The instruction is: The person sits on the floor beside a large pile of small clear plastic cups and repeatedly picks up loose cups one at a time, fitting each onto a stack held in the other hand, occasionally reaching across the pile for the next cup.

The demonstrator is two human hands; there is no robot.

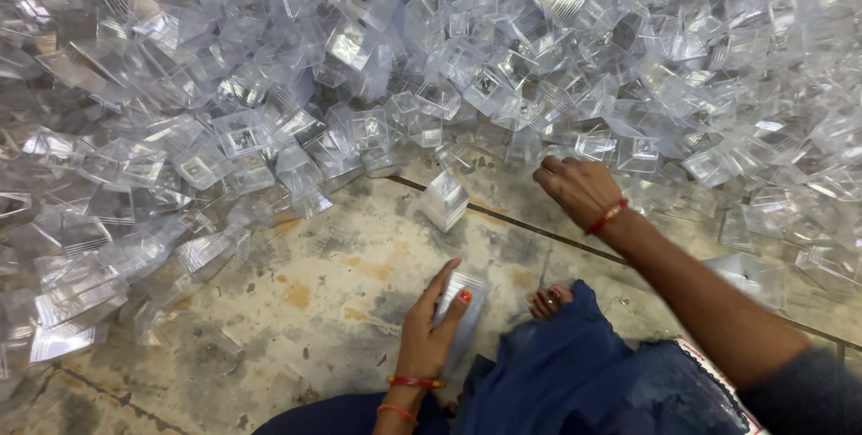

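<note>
My left hand (431,323) rests low in the view and grips a stack of clear plastic cups (467,302) against the floor, thumb on its side. My right hand (577,188) reaches out with curled fingers near the edge of a huge pile of clear square plastic cups (377,67); I cannot see anything in it. A small upright stack of nested clear cups (445,200) stands on the floor between the hands, just left of the right hand.
The stained concrete floor (332,282) shows a dark seam running diagonally. My bare toes (549,300) and dark blue clothing (584,372) lie at the bottom. Loose cups (754,275) lie to the right of my forearm.
</note>
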